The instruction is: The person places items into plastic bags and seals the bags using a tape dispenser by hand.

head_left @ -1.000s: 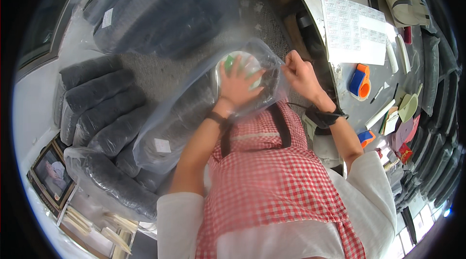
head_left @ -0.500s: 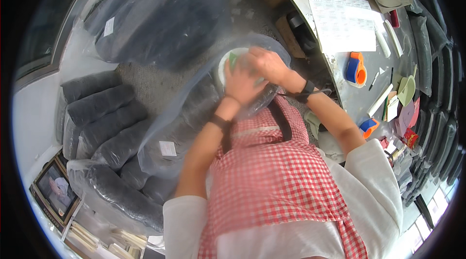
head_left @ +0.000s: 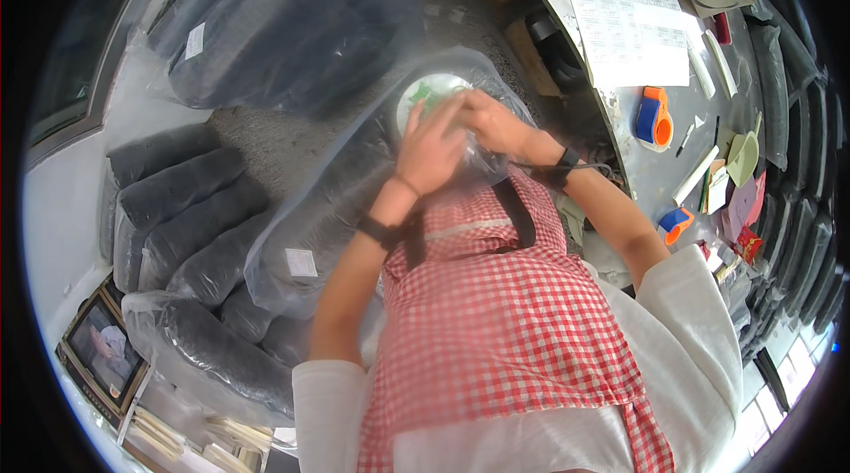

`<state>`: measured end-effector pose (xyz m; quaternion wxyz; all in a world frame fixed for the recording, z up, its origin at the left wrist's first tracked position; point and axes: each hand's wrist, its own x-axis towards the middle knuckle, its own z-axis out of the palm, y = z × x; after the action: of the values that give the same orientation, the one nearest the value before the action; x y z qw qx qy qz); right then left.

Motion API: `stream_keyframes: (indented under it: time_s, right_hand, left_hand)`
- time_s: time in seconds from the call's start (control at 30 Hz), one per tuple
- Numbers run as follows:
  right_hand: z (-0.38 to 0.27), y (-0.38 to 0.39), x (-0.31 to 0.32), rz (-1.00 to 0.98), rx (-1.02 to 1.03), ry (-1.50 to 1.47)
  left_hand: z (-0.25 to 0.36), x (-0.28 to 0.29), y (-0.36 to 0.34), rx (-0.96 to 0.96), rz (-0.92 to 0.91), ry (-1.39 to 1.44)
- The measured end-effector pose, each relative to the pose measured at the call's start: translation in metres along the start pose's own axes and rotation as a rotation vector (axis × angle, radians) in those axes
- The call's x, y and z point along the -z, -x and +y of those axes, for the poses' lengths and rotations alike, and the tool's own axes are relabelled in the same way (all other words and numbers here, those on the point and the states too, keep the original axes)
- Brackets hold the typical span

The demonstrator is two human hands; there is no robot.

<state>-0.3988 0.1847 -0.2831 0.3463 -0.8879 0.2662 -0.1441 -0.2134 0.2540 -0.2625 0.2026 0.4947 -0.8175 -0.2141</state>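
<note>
A dark roll in a clear plastic bag stretches in front of me, its near side bearing a small white label. The roll's round white end carries a green print. My left hand lies over this end with its fingers stretched out, the thumb apart. Beside it, my right hand has its fingers curled together at the bag's film, and its fingertips meet the left fingers. What exactly lies between the right fingertips is partly hidden.
A larger bagged dark bundle lies beyond. Several wrapped rolls are stacked at the left. At right, a worktable holds printed sheets, blue-and-orange tape dispensers and a pen. Flat dark packs are stacked farther right.
My left hand has shifted slightly left and down, uncovering more of the green print. The right hand's fingers have moved slightly, staying by the bag.
</note>
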Motion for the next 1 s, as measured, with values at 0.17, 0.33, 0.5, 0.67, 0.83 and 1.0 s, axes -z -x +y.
stream_keyframes:
  time_s: [0.17,0.33,0.5,0.67,0.83,1.0]
  right_hand:
    - [0.015,0.010,0.018,-0.039,-0.002,-0.065]
    - [-0.054,-0.032,0.066,-0.210,0.005,0.281]
    - [-0.057,-0.132,0.003,0.227,0.310,0.453]
    - [-0.049,-0.137,-0.023,0.045,0.323,0.225]
    - [-0.065,-0.076,-0.035,0.026,0.513,0.384]
    - [-0.048,-0.056,-0.052,-0.033,0.452,0.424]
  left_hand:
    - [0.001,-0.029,-0.012,0.154,0.213,0.112]
    - [-0.007,-0.033,-0.018,0.240,-0.026,-0.124]
    - [-0.017,-0.051,-0.019,0.258,0.333,0.063]
    - [-0.029,-0.051,0.006,0.403,0.153,0.300]
    - [-0.026,-0.044,0.016,0.292,0.200,0.333]
    - [-0.017,-0.018,0.014,0.062,0.379,0.204]
